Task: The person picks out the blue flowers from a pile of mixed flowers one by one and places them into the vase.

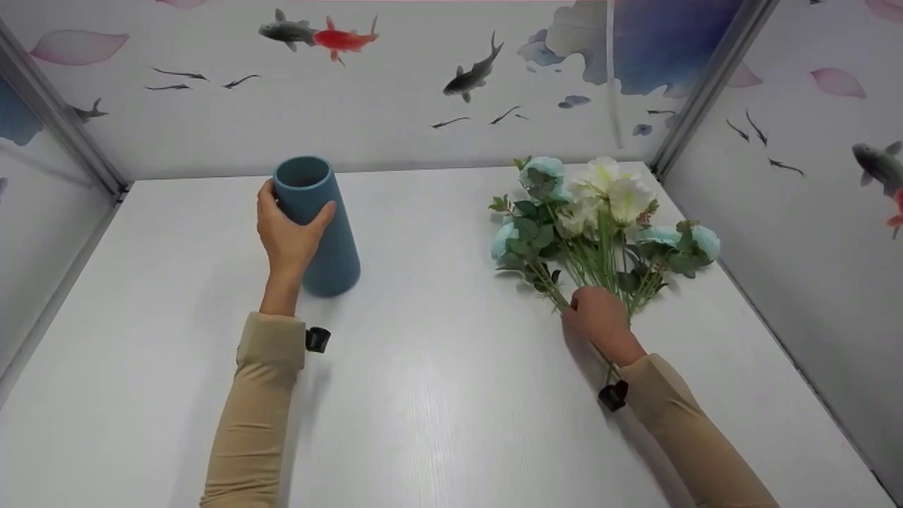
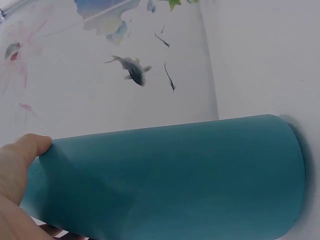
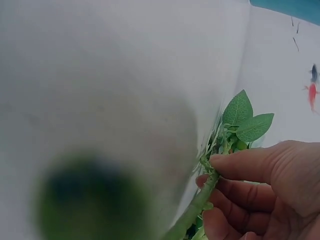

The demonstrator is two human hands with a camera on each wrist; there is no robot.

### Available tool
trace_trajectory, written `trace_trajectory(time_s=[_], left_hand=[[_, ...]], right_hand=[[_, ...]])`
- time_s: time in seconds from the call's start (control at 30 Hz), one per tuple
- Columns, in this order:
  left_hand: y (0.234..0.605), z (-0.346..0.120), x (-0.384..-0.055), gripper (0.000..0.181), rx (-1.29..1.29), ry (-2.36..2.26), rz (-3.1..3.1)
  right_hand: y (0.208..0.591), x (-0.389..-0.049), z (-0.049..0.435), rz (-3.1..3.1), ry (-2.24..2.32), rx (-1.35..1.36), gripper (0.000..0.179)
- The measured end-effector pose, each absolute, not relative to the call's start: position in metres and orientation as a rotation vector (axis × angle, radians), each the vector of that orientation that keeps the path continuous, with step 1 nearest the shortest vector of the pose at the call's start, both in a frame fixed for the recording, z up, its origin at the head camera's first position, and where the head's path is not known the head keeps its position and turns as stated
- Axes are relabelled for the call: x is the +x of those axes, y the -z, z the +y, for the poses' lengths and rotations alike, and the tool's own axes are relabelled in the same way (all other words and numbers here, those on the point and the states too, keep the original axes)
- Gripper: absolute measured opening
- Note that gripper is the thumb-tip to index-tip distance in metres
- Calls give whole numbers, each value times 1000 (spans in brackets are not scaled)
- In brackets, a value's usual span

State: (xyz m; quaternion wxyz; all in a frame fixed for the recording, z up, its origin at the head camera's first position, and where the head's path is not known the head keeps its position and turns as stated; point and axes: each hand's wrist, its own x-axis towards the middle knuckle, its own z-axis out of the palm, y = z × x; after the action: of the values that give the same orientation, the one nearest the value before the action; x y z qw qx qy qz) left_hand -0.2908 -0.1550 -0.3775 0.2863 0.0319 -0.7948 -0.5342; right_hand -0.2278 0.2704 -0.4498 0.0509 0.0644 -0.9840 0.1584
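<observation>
Head view: a teal vase (image 1: 337,247) gripped by the left hand (image 1: 288,236) near the table's (image 1: 423,367) far edge; a flower stem (image 3: 198,202) pinched by the right hand (image 1: 601,321) toward the right edge, where overlapping blooms (image 1: 628,199) could be snagged.

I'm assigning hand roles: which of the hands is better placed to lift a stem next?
Probably the right hand: it pinches a stem at the flowers. The left hand grips the vase, well apart from them.
</observation>
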Motion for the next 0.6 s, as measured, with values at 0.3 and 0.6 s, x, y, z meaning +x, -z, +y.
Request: trace_trajectory(time_s=[0.3,0.6], left_hand=[[376,-157,-290,78,74,1371,-2137],[375,-156,-284,78,58,1339,-2145]], right_hand=[[453,-227,268,-2924,-530,239,44],[453,-225,264,-2860,-594,280,42]])
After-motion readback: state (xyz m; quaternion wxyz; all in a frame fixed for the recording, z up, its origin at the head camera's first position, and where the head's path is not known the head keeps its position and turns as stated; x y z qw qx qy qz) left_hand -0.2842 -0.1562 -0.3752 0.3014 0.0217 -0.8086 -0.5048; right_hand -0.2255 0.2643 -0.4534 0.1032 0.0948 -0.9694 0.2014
